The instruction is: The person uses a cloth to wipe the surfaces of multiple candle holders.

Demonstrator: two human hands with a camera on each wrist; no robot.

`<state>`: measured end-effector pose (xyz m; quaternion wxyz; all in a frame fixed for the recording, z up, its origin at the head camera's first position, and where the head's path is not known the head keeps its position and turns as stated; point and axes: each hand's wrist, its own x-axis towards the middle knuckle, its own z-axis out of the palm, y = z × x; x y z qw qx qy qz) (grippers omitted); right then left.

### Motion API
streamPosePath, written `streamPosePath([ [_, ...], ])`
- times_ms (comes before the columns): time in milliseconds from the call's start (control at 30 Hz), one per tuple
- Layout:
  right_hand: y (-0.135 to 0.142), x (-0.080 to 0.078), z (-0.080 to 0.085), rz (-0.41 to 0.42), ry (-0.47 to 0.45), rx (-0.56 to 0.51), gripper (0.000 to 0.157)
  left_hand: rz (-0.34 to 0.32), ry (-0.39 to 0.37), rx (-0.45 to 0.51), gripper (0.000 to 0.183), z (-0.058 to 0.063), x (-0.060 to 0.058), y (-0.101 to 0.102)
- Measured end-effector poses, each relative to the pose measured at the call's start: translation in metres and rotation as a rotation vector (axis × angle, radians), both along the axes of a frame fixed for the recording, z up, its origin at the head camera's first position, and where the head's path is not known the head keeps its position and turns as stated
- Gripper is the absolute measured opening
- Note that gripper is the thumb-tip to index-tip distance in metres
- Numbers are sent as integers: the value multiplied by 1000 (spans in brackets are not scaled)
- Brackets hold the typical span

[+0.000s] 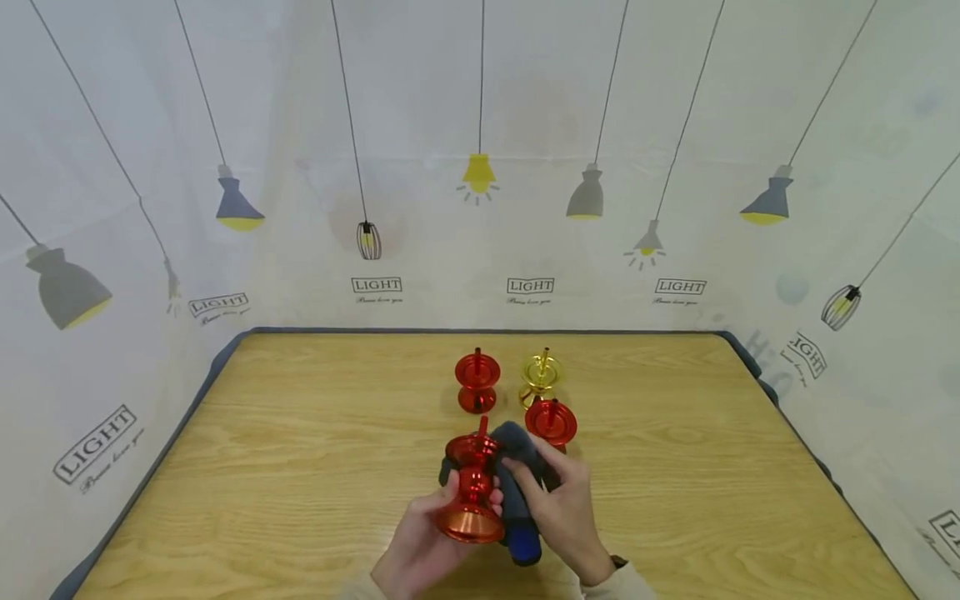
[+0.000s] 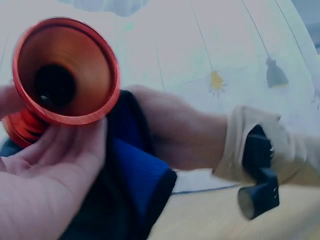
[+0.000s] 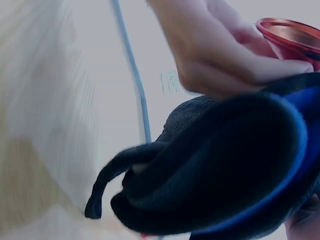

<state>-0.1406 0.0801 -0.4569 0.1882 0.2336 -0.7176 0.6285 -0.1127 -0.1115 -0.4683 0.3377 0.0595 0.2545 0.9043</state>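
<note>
A shiny red candle holder (image 1: 474, 483) is tilted above the table, its hollow base toward me. My left hand (image 1: 422, 533) grips it around the waist, thumb on the near side. In the left wrist view the open underside of the candle holder (image 2: 85, 55) shows its coppery inside. My right hand (image 1: 566, 508) pinches a dark blue-grey cloth (image 1: 517, 492) against the holder's right side. The cloth (image 3: 215, 175) hangs in folds, with a bright blue patch low down; part of it shows behind the holder.
Behind my hands stand another red candle holder (image 1: 477, 379), a gold candle holder (image 1: 541, 373) and a third red one (image 1: 551, 423), partly hidden by my right hand. They share a wood-grain table (image 1: 300, 450). A white curtain (image 1: 420, 100) printed with lamps surrounds it.
</note>
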Motion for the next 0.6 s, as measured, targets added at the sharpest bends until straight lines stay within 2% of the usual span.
streamPosePath([
  [67,3,0,1,-23,54,59,33,0,53,-74,30,0,-1,-2],
  [133,7,-1,3,-66,132,133,36,42,138,-215,25,2,-2,-4],
  [233,12,-3,8,-112,266,233,38,174,251,-518,24,7,-4,-5],
  [300,14,-3,10,-117,347,297,31,260,311,-726,28,12,-3,-3],
  [367,14,-3,11,-104,422,348,21,310,361,-894,39,16,-3,1],
  [400,14,-2,11,-97,447,370,21,324,382,-953,43,17,-2,3],
  [500,13,-1,12,-77,482,401,32,329,420,-1018,43,19,-1,6],
  [600,13,0,13,-39,442,370,23,300,408,-925,40,17,0,4],
])
